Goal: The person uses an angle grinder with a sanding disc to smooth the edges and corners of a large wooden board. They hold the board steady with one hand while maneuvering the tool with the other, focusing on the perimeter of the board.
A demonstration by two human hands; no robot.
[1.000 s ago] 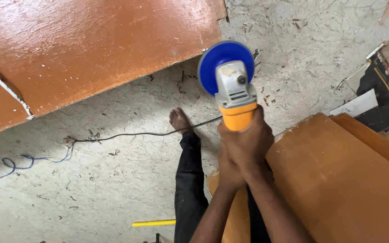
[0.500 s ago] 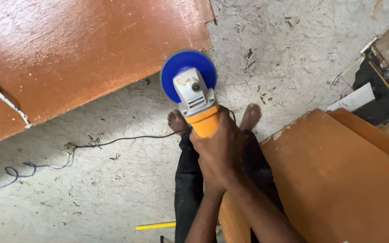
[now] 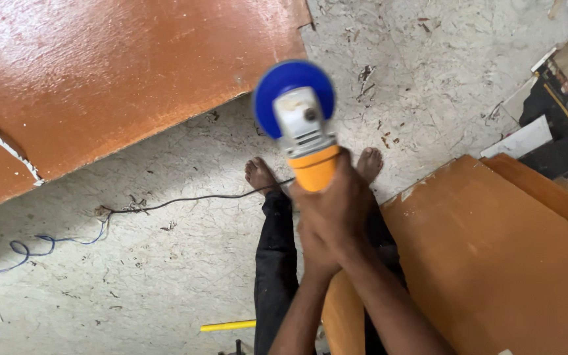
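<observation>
Head view: two hands (image 3: 330, 213), one grinder (image 3: 304, 125)

One angle grinder (image 3: 300, 121), two hands, two bare feet, two orange-brown boards, one yellow stick (image 3: 227, 325)

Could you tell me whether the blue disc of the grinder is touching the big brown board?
Apart: the head view shows the blue disc held over bare floor, clear of the brown board.

Pale speckled floor (image 3: 165, 276) is carrying a big reddish-brown board (image 3: 113, 72) at its far left, orange boards (image 3: 494, 263) at the near right, a black cable (image 3: 192, 199), bare feet (image 3: 260, 175), and a yellow stick (image 3: 227, 325) lying near the bottom edge.
</observation>
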